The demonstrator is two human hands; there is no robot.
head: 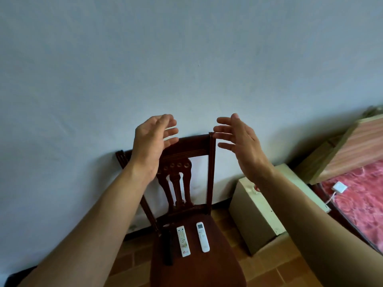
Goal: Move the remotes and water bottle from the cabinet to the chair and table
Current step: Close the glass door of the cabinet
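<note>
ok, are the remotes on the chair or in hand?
On the chair: black remote, keypad remote and screen remote lie flat on its seat. Left hand and right hand hover open, empty.

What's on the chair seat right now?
Three remotes lie side by side: black remote, buttoned white remote, white remote with screen. Nothing covers them; the chair seat runs out of frame.

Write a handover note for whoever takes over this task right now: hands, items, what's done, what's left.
Hands: left hand and right hand are both raised, fingers spread, holding nothing.
Items: on the chair seat, side by side, lie the black remote on the left, the white remote with coloured buttons in the middle and the white remote with a display on the right.
Done: three remotes are on the chair.
Left: the water bottle. Neither it nor the table is in view.
</note>
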